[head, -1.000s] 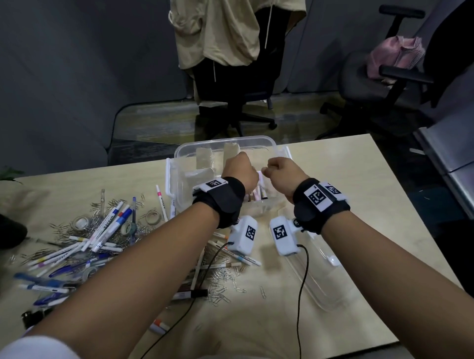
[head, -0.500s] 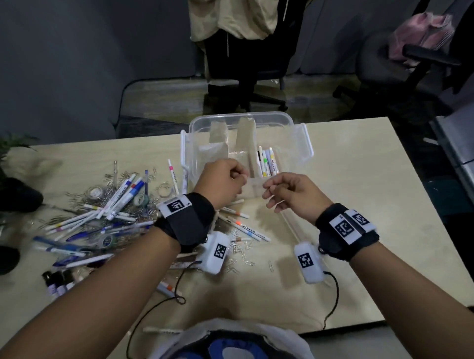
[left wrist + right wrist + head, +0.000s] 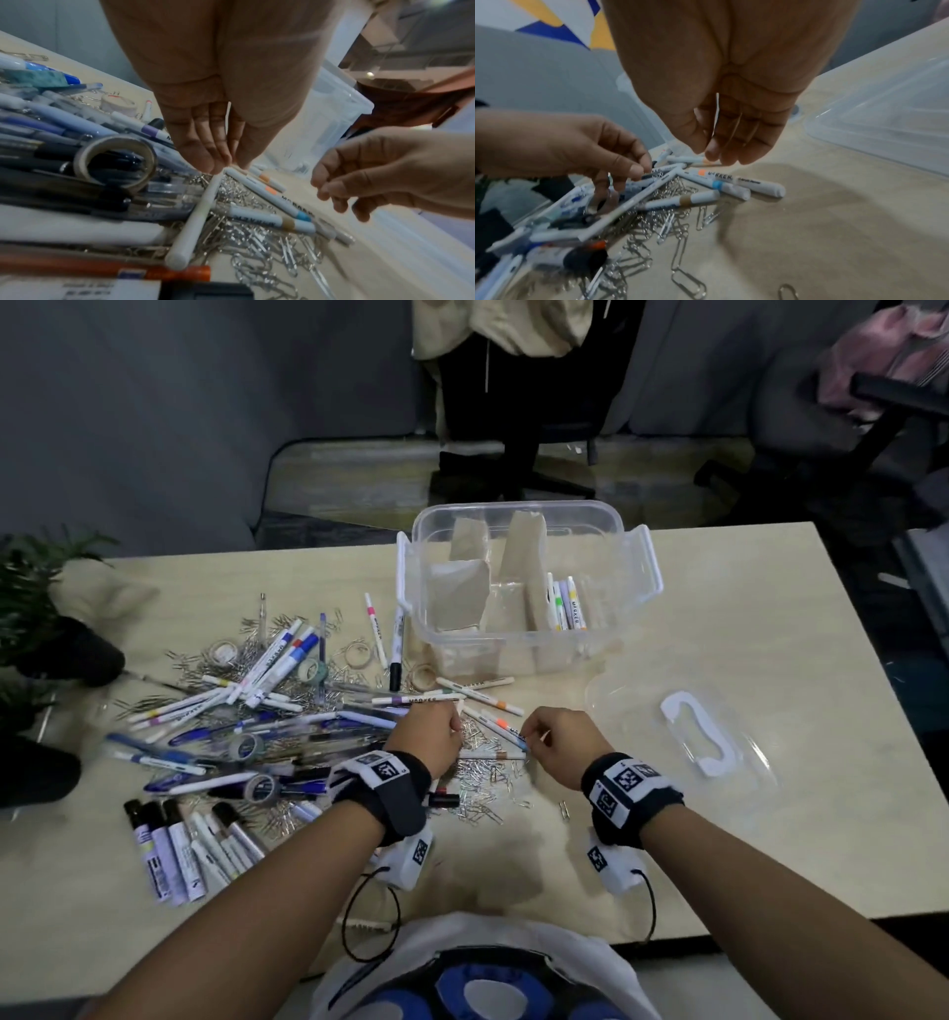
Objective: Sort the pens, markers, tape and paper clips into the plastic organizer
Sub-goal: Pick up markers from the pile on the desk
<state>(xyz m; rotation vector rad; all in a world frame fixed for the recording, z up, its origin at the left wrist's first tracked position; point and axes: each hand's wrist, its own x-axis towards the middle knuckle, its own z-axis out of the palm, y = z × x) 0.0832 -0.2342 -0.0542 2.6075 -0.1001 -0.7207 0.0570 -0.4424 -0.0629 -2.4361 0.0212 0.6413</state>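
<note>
The clear plastic organizer [image 3: 518,513] stands at the table's far side, with cardboard dividers and a few white markers [image 3: 567,606] in its right compartment. My left hand [image 3: 454,726] is down on the pile. Its thumb and fingertips pinch the end of a white marker [image 3: 200,213] that lies over the paper clips [image 3: 259,243]. My right hand [image 3: 711,152] hovers with loosely curled fingers just above the markers with orange and blue bands [image 3: 721,182], holding nothing. Paper clips [image 3: 482,778] are spread out under both hands.
Left of my hands lies a heap of pens and markers [image 3: 257,711] with tape rolls [image 3: 246,746] among them. Thick markers [image 3: 179,855] lie at the near left. The organizer's clear lid [image 3: 719,737] lies to the right. A plant [image 3: 31,588] stands at the far left.
Both hands have drawn back from the organizer and come down onto the markers and clips in front of it. The left hand has taken hold of a white marker.
</note>
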